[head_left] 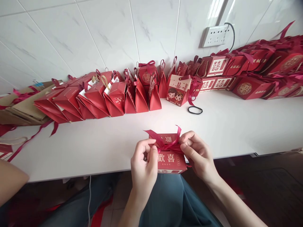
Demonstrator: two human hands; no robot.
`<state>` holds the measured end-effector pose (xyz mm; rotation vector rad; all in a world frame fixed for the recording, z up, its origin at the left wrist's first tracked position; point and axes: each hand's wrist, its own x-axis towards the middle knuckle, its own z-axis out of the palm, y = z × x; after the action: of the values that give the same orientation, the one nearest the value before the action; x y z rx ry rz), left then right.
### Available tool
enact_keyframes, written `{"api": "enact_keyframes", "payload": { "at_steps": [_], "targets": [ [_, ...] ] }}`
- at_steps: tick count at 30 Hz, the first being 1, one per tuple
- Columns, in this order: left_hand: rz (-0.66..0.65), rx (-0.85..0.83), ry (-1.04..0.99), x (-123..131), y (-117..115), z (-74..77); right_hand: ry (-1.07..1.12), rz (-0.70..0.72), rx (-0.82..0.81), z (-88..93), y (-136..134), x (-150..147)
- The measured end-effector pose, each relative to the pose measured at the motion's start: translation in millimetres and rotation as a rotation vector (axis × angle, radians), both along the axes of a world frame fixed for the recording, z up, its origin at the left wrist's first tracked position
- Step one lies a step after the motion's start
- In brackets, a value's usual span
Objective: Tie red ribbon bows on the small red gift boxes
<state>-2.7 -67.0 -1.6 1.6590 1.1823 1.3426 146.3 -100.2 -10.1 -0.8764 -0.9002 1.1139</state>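
Ribbon (167, 146), flat and crimson, pinched by left hand (145, 164) and right hand (200, 156) atop a red cardboard box (174, 165) at the white tabletop's (99, 145) near edge, seems mid-tying, calling for an even pull.

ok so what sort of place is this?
Likely a makeshift indoor gift-packing station: red gift boxes lined along marble-look wall tiles, and a ribboned gift box at the near edge of the white table.
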Motion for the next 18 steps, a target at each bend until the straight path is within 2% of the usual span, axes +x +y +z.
{"api": "enact_keyframes", "payload": {
  "at_steps": [6,14,18],
  "targets": [
    [0.008,0.008,-0.015,1,-1,-0.4,0.064,0.048,0.017,-11.3,5,7],
    [0.027,0.051,0.045,0,-1,-3.9,0.226,0.114,0.084,-12.0,19,11],
    [0.002,0.095,0.097,-1,1,-3.9,0.057,0.101,0.065,-11.8,16,19]
  ]
}}
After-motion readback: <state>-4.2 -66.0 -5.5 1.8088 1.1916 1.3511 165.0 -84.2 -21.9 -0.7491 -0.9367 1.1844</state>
